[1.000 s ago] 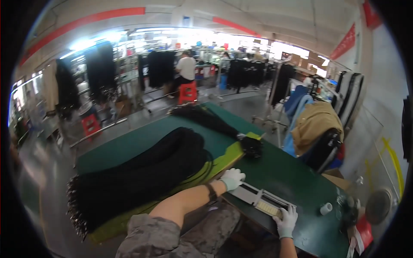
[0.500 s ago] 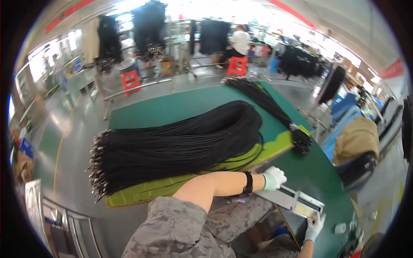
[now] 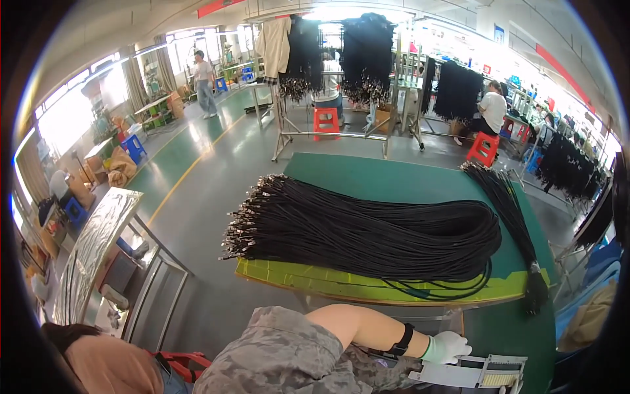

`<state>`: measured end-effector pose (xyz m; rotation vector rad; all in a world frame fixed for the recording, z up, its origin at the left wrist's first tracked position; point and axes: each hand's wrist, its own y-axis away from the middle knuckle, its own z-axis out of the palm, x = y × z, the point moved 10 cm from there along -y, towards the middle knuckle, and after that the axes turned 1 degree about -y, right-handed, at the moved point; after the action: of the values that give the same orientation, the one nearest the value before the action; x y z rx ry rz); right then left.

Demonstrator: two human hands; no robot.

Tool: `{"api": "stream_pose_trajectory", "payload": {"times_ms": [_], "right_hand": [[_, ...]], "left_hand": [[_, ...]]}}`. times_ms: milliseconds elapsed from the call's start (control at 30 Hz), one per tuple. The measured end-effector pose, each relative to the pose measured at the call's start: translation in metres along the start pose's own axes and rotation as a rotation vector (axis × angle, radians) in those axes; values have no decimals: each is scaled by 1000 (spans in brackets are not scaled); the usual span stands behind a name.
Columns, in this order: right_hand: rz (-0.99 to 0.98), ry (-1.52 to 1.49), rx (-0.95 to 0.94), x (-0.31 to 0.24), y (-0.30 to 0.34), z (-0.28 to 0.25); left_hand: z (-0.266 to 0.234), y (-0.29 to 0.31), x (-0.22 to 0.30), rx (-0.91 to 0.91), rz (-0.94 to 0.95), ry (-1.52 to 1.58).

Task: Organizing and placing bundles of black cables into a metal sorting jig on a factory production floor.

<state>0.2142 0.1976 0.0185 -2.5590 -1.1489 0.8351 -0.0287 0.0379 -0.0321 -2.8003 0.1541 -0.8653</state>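
White glove on left hand, low right of view, just above a flat pale fixture w/ a comb-like slotted end. Fingers loosely curled, resting at fixture's upper edge; can't tell if actually gripping or only touching. Black band on wrist, bare forearm reaching in from a camo-pattern sleeve. Right hand out of view, cut off at bottom edge.

Black cables, big bundle, laid across green table just beyond the hand; metal-tipped ends fanned toward left edge, far ends looping round at right. Under bundle's near side, a yellow-green sheet along table's front edge. A few loose strands curling off the loop onto that sheet. Second, thinner bundle running along table's right side, from far corner down to a bunched dark end near front right corner, apart from big bundle at the top, close to it lower down.

Left of table: grey floor w/ yellow line, shiny metal bench w/ steel legs. Near bottom left, top of another person's head, close to the sleeve.

Background: racks hung w/ more dark cable bundles, red stools beneath, a seated person in white top at right, a standing person far left by bright windows. Blue crates near wall, left side.
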Motion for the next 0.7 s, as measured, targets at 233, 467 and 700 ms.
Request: {"api": "stream_pose_trajectory", "payload": {"times_ms": [233,467,700], "right_hand": [[-20,-77,175,56,10,8],[92,-105,-82,25,1,15],[532,-886,-48,43,9,28]], "left_hand": [[0,6,-2,80,-38,-17],[-2,12,-1,85,-59,67],[7,11,-5,155,-18,63]]}}
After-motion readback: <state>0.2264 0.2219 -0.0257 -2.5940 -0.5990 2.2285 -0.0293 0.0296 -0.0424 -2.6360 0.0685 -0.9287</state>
